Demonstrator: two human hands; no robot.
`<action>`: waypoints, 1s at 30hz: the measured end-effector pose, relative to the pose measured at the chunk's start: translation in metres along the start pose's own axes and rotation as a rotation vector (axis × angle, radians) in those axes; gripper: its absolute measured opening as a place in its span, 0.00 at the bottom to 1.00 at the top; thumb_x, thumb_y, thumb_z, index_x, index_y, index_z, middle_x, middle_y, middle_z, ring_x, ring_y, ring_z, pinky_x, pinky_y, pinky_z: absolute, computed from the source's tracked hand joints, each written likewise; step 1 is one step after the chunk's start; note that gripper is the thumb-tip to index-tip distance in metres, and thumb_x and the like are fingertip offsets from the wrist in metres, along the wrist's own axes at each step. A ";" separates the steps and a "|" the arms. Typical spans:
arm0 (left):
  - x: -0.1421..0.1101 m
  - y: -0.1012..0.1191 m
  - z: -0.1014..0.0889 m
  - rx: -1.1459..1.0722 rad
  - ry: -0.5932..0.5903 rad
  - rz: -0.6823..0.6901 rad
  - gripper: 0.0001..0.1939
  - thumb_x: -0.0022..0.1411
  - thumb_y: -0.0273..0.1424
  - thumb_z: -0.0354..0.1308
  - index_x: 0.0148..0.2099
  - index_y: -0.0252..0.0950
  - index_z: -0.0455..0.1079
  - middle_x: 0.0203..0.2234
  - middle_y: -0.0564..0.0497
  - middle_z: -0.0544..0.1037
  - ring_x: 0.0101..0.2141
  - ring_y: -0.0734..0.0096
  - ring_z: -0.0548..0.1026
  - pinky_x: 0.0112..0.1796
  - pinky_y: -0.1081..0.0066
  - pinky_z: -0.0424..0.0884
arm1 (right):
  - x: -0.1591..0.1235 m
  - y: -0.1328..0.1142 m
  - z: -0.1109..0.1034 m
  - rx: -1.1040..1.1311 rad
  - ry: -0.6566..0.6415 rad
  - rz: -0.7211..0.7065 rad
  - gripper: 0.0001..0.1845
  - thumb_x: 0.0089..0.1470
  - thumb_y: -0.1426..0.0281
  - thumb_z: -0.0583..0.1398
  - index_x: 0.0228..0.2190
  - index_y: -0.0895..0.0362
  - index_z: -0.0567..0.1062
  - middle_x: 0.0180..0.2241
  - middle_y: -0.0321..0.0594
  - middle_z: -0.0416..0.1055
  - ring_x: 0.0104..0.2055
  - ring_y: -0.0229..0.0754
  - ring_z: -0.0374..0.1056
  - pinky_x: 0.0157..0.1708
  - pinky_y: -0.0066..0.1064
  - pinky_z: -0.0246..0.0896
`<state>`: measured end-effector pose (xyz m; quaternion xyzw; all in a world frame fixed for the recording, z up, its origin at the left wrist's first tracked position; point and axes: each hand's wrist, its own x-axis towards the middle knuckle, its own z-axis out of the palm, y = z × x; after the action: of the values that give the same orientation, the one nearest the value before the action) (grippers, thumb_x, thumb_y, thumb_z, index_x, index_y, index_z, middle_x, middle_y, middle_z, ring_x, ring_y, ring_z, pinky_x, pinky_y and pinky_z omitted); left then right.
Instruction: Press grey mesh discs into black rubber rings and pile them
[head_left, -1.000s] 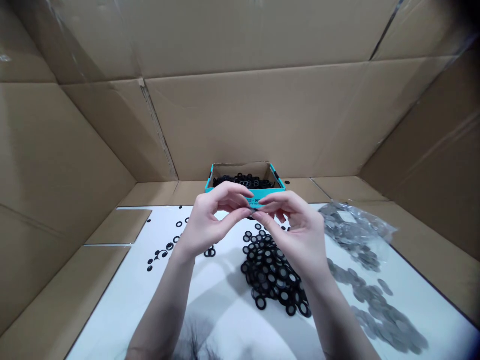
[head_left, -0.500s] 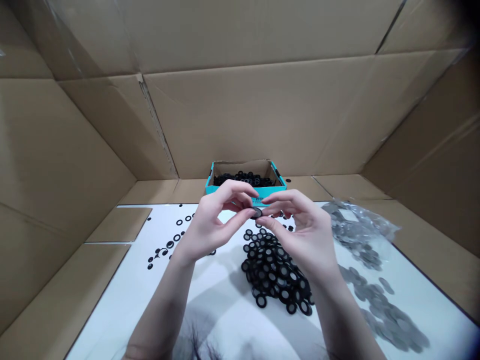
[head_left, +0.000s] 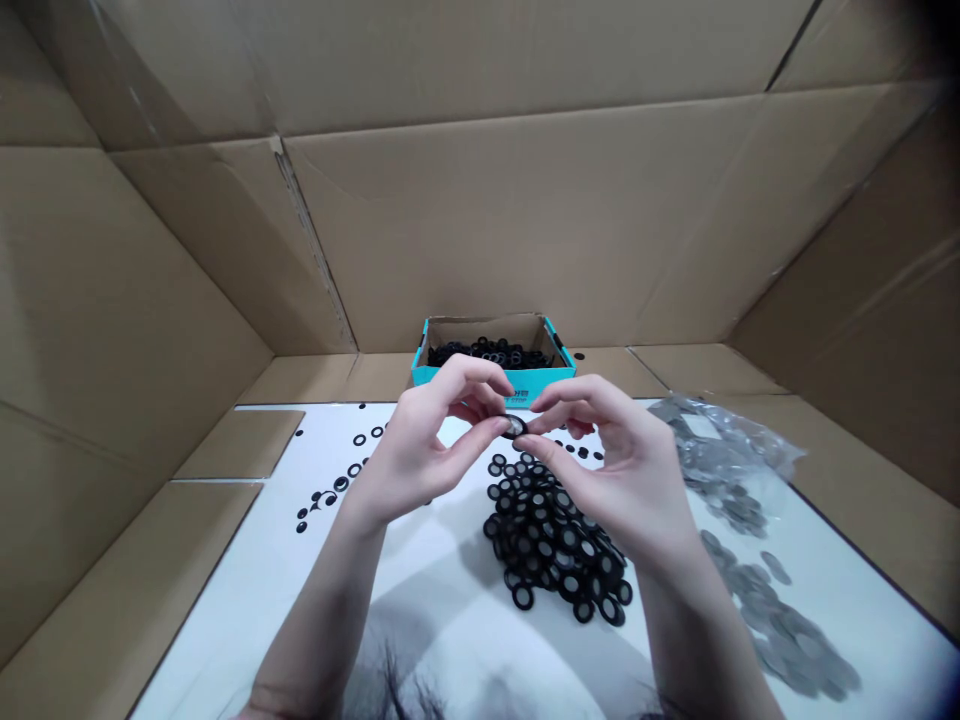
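My left hand (head_left: 420, 450) and right hand (head_left: 615, 470) pinch one black ring (head_left: 514, 427) between them; my fingertips hide most of it; its centre is hard to make out; more black rings (head_left: 555, 540) lie heaped below

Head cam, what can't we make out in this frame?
The ring held between the left hand and right hand: fingertips cover most of it.
Label on the teal box: hands hide it.
Black rings in the box: front wall hides the lower ones.
Grey discs in the clear bag: plastic glare blurs them.
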<state>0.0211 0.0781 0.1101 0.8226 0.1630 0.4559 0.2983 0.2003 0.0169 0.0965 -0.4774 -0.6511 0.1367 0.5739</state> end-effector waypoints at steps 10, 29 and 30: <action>0.002 0.001 0.000 0.034 -0.029 0.001 0.11 0.66 0.20 0.58 0.48 0.38 0.64 0.33 0.57 0.73 0.33 0.83 0.75 0.38 0.83 0.76 | 0.001 -0.001 -0.001 -0.003 0.009 0.017 0.13 0.51 0.76 0.67 0.36 0.49 0.72 0.26 0.27 0.75 0.30 0.37 0.69 0.31 0.30 0.58; 0.002 0.002 -0.006 0.074 -0.111 0.030 0.10 0.65 0.19 0.57 0.45 0.38 0.64 0.35 0.55 0.74 0.34 0.82 0.74 0.38 0.82 0.75 | 0.001 -0.003 -0.005 -0.008 -0.024 -0.014 0.15 0.51 0.79 0.65 0.34 0.50 0.69 0.26 0.25 0.74 0.30 0.35 0.71 0.31 0.28 0.59; 0.002 0.002 -0.006 0.089 -0.125 0.034 0.10 0.65 0.19 0.56 0.45 0.38 0.64 0.34 0.55 0.74 0.33 0.81 0.74 0.38 0.82 0.75 | 0.001 -0.003 -0.005 -0.007 -0.025 -0.012 0.15 0.51 0.79 0.65 0.34 0.50 0.69 0.26 0.25 0.74 0.30 0.35 0.71 0.31 0.28 0.60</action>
<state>0.0169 0.0796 0.1153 0.8645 0.1499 0.4012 0.2632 0.2032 0.0144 0.1006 -0.4738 -0.6616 0.1367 0.5649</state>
